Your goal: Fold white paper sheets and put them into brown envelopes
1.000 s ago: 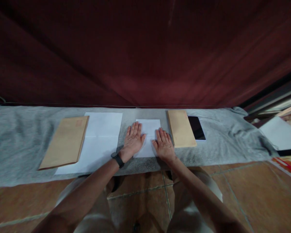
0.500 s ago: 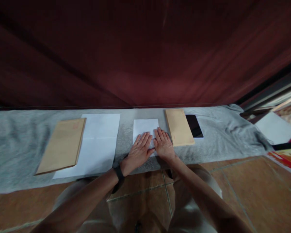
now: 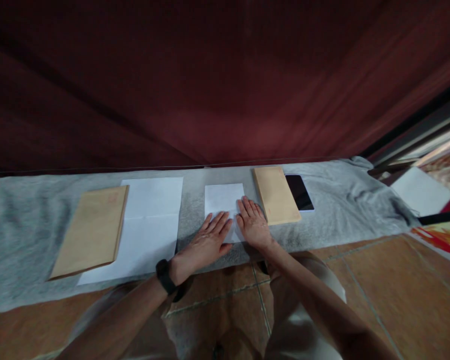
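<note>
A small white sheet of paper (image 3: 224,196), apparently folded, lies on the grey cloth in front of me. Flat on its lower left part rests my left hand (image 3: 209,239), fingers stretched out; a black band is on that wrist. My right hand (image 3: 253,223) lies on the sheet's right edge with its fingers extended, close to a stack of brown envelopes (image 3: 278,196). Neither hand grips anything. The palms cover the near part of the sheet.
At left, another stack of brown envelopes (image 3: 92,230) overlaps larger white paper sheets (image 3: 155,225). A dark-screened phone (image 3: 300,192) sits partly under the right-hand envelopes. The grey cloth (image 3: 337,200) runs along a dark red surface (image 3: 225,100). Tiled floor (image 3: 382,285) lies below.
My left hand has slid down and left across the small sheet, uncovering more of it and parting from my right hand. The right hand stays nearly in place. The view has shifted slightly.
</note>
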`<action>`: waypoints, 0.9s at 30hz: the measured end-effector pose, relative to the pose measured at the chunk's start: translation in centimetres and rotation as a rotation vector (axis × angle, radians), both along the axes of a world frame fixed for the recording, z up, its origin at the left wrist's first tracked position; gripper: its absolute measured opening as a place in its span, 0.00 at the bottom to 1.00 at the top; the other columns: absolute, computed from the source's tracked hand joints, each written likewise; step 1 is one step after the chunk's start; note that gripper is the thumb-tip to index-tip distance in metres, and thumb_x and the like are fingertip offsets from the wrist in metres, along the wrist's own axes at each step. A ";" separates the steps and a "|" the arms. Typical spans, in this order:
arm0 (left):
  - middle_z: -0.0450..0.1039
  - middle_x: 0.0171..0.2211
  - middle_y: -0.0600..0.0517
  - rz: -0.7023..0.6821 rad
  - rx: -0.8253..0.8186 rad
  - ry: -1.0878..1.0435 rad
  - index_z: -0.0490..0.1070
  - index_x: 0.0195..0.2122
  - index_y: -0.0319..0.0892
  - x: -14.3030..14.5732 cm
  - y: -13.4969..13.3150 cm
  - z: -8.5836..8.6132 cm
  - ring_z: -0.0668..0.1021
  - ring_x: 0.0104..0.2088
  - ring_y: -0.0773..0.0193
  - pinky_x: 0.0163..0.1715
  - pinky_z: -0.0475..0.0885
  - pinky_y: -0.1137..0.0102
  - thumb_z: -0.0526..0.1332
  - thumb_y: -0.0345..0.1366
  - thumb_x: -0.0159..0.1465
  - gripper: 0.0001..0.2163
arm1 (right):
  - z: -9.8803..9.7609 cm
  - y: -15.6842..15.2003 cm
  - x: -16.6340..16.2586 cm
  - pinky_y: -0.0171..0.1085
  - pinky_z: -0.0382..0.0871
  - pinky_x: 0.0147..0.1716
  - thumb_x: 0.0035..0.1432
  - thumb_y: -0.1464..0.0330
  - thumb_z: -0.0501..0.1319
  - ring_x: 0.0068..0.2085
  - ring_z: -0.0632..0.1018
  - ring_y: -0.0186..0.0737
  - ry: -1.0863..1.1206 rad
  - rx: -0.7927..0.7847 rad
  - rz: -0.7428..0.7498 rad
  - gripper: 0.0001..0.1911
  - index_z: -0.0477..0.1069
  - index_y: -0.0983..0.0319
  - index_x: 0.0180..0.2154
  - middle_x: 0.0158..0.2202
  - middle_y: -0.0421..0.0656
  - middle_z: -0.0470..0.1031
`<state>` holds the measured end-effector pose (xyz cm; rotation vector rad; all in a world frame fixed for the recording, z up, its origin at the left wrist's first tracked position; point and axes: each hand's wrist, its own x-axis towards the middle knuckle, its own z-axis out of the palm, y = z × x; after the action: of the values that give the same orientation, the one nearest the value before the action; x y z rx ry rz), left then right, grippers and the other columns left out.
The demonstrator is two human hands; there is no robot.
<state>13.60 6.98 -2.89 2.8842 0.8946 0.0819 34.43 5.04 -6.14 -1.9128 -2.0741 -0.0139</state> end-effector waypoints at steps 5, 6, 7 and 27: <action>0.59 0.70 0.37 -0.013 -0.014 0.024 0.61 0.66 0.36 1.2 -1.0 0.1 0.59 0.71 0.49 0.69 0.53 0.49 0.54 0.34 0.68 0.25 | 0.2 0.0 -0.1 0.51 0.55 0.68 0.73 0.62 0.48 0.71 0.60 0.52 -0.007 -0.012 -0.008 0.29 0.57 0.67 0.70 0.71 0.53 0.58; 0.59 0.69 0.37 -0.007 -0.006 0.024 0.61 0.66 0.36 1.4 -1.2 -0.1 0.59 0.71 0.49 0.69 0.54 0.49 0.54 0.32 0.68 0.25 | 0.3 0.0 0.0 0.51 0.55 0.68 0.74 0.62 0.48 0.71 0.60 0.52 -0.008 -0.016 -0.006 0.29 0.57 0.67 0.70 0.71 0.53 0.58; 0.60 0.69 0.37 -0.003 0.001 0.025 0.60 0.66 0.35 1.5 -1.3 -0.2 0.60 0.71 0.49 0.69 0.54 0.49 0.53 0.30 0.67 0.25 | 0.4 0.0 0.0 0.51 0.55 0.68 0.74 0.62 0.48 0.71 0.60 0.52 -0.010 -0.019 -0.002 0.29 0.57 0.67 0.70 0.71 0.53 0.58; 0.71 0.62 0.40 0.034 -0.105 0.000 0.72 0.58 0.38 1.4 0.8 3.0 0.75 0.61 0.54 0.62 0.69 0.58 0.53 0.22 0.65 0.22 | 1.6 -0.5 1.3 0.48 0.59 0.69 0.64 0.78 0.53 0.69 0.64 0.47 0.110 -0.103 0.142 0.29 0.64 0.68 0.66 0.69 0.52 0.62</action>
<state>15.03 7.83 0.09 2.7728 0.9191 0.0362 35.71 4.50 -4.58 -1.7756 -2.1682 0.2295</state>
